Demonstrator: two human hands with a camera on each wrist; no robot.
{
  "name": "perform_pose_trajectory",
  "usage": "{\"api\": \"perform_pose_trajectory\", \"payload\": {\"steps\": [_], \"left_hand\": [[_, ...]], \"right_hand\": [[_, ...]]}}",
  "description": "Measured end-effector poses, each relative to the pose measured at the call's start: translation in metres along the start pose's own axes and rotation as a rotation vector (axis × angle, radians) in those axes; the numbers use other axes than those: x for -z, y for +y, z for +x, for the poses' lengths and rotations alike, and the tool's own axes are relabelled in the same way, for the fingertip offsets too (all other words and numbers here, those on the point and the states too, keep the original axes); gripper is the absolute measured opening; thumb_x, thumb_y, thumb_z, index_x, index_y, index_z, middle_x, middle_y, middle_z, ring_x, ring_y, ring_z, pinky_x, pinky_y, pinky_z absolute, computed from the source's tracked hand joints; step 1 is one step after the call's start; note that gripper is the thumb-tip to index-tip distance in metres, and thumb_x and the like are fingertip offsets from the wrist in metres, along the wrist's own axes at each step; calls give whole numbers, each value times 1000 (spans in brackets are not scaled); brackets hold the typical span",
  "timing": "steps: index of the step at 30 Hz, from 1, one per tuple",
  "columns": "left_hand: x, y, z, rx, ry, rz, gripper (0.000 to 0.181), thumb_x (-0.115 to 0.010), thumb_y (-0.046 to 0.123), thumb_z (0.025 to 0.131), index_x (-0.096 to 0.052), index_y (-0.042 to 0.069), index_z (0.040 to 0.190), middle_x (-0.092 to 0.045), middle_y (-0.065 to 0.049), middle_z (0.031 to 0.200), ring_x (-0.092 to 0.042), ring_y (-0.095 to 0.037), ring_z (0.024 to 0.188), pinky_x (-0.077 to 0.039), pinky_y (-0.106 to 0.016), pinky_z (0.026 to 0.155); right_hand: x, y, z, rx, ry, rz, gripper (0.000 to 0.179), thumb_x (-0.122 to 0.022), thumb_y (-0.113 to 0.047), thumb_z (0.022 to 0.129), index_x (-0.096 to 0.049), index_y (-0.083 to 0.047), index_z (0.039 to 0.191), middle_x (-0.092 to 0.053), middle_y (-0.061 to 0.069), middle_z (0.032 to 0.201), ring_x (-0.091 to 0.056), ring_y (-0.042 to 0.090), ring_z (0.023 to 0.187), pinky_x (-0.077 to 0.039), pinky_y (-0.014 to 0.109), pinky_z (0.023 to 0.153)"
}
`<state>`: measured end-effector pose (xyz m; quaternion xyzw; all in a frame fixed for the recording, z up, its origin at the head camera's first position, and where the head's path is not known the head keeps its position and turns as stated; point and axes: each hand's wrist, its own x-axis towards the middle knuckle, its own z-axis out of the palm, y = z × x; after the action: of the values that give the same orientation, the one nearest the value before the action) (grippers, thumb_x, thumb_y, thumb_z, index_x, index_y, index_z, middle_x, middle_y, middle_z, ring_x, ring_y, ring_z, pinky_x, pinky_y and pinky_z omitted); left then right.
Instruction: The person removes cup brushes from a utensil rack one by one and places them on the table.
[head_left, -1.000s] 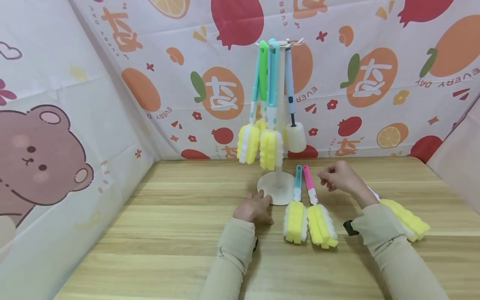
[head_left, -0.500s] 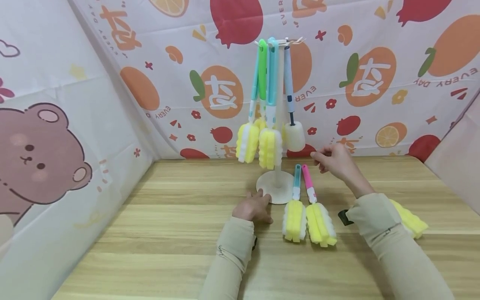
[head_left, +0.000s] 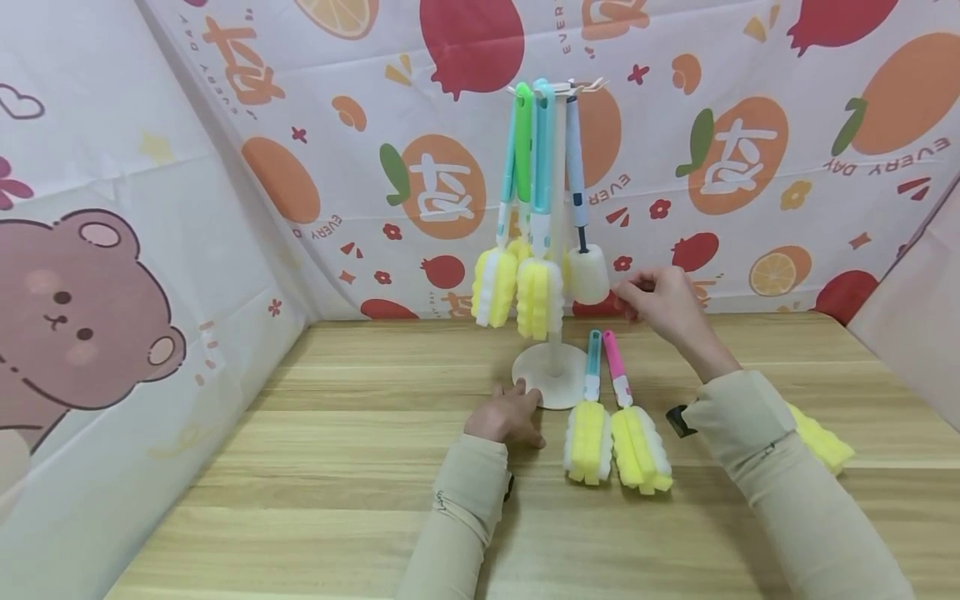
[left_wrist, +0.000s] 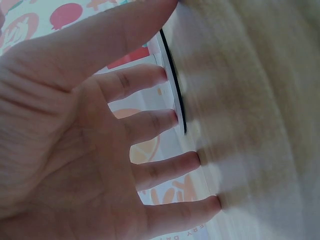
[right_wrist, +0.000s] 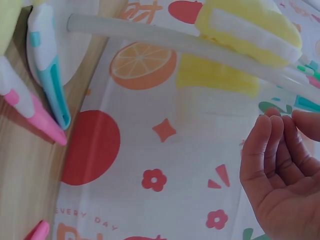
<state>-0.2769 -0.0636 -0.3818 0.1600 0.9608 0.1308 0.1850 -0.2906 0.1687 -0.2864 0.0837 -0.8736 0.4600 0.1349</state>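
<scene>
My left hand (head_left: 506,417) has its fingers spread, with fingertips touching the front left rim of the stand's round white base (head_left: 551,390); in the left wrist view the fingers (left_wrist: 150,120) reach to the base edge and tabletop. My right hand (head_left: 667,308) is raised beside the hanging white sponge brush (head_left: 588,275). Its fingers (right_wrist: 260,155) are loosely bent toward the thumb, and nothing shows between them. Other brushes with yellow-and-white sponge heads (head_left: 538,296) hang from the stand's hooks, with teal and green handles. A teal-handled brush (head_left: 588,442) and a pink-handled brush (head_left: 641,450) lie before the base.
Another yellow sponge brush (head_left: 821,437) lies at the right, partly hidden by the right sleeve. A fruit-print cloth (head_left: 337,275) stands behind the wooden table (head_left: 300,483), and a bear-print cloth (head_left: 82,317) on the left.
My right hand has risen and moved left from above the table, away from the brush at the right, to beside the hanging white sponge brush. My left hand stays at the base.
</scene>
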Motion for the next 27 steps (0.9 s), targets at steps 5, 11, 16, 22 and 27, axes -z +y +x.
{"api": "perform_pose_trajectory", "payload": {"steps": [5, 11, 16, 22, 27], "left_hand": [[0, 1, 0, -8, 1, -12, 57, -81, 25, 88, -56, 12, 138, -26, -16, 164, -29, -42, 141, -43, -56, 103], [1, 1, -1, -15, 8, -6, 56, -81, 25, 87, -57, 10, 135, -28, -17, 163, -31, -43, 140, -43, -57, 103], [1, 1, -1, -15, 5, 4, 55, -81, 25, 87, -57, 10, 134, -28, -17, 163, -32, -42, 138, -44, -56, 102], [1, 0, 0, -19, 11, 9, 54, -82, 25, 87, -57, 11, 133, -29, -17, 163, -32, -43, 139, -44, -56, 101], [1, 0, 0, -18, 11, 0, 55, -82, 25, 87, -57, 10, 134, -27, -17, 163, -28, -45, 142, -43, -57, 103]], "right_hand": [[0, -8, 2, 0, 13, 13, 23, -65, -16, 101, -69, 6, 105, -68, 21, 93, -63, 29, 77, -55, 21, 68], [-1, -16, 5, -9, 17, 36, 26, -65, -19, 101, -68, 6, 105, -67, 17, 88, -63, 26, 72, -55, 21, 68], [-2, -20, 7, -8, 21, 46, 27, -65, -20, 101, -68, 6, 107, -69, 21, 97, -64, 22, 71, -55, 21, 67], [-6, -24, 12, 35, 46, 63, 25, -65, -16, 101, -69, 8, 105, -70, 21, 94, -61, 18, 66, -53, 19, 64], [-11, -29, 15, 58, 59, 76, 23, -65, -15, 100, -69, 8, 104, -69, 21, 93, -60, 19, 66, -52, 17, 65]]}}
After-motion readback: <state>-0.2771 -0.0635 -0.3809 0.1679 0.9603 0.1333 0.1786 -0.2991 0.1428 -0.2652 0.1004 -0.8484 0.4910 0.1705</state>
